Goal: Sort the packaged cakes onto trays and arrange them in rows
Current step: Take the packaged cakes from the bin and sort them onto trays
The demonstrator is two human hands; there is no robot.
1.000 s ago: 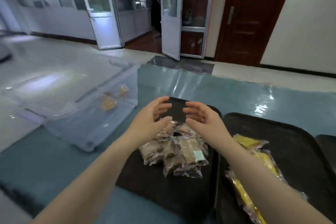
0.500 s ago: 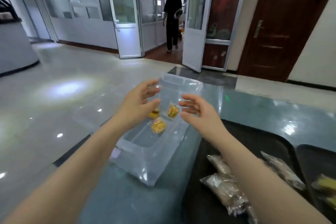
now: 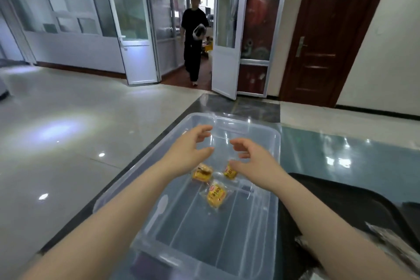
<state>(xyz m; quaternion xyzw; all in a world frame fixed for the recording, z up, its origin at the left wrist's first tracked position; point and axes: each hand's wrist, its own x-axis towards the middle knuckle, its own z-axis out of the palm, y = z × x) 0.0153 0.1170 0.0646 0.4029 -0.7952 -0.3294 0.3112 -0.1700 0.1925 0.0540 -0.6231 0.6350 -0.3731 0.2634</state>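
Observation:
A clear plastic bin (image 3: 275, 143) sits on the teal counter in front of me. Three yellow packaged cakes lie on its bottom: one (image 3: 201, 173) at the left, one (image 3: 229, 173) partly under my right hand, one (image 3: 216, 195) nearer me. My left hand (image 3: 188, 152) and my right hand (image 3: 254, 161) both hover over the bin with relaxed, slightly curved fingers, holding nothing. A black tray (image 3: 341, 198) lies right of the bin, with clear-wrapped cakes (image 3: 391, 243) at its near right corner.
A second dark tray (image 3: 411, 208) shows at the far right edge. The counter's left edge (image 3: 127, 166) drops to a glossy tiled floor. A person in black (image 3: 194, 36) walks in through open glass doors ahead. A brown door stands at the right.
My view swung left from the tray of brown cakes to the clear bin. Both hands moved over the bin, above the yellow cakes. The person in black came closer.

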